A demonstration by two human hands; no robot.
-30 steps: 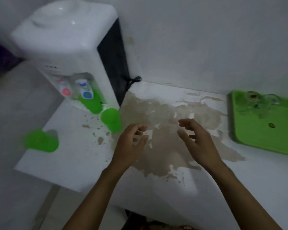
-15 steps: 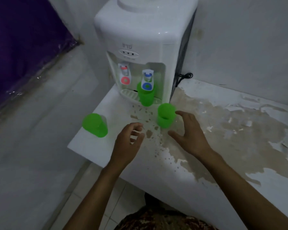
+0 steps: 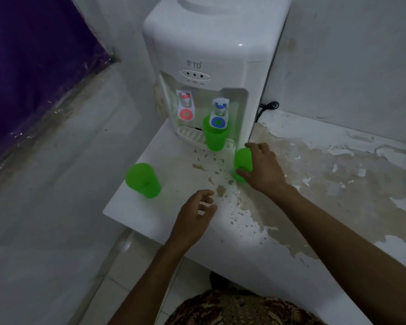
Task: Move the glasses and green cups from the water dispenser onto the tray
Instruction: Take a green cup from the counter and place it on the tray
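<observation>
Right hand [image 3: 264,168]: we wrap our fingers round a smooth green plastic cup [image 3: 242,160].
Left hand [image 3: 193,218]: loosely curled, holding nothing.
Counter [image 3: 164,202]: white, flaking paint.

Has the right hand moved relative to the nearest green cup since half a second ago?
Yes. The right hand has closed in leftward onto the green cup, now wrapping it.

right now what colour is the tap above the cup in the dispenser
Blue tap, over the green cup; head view.
</observation>
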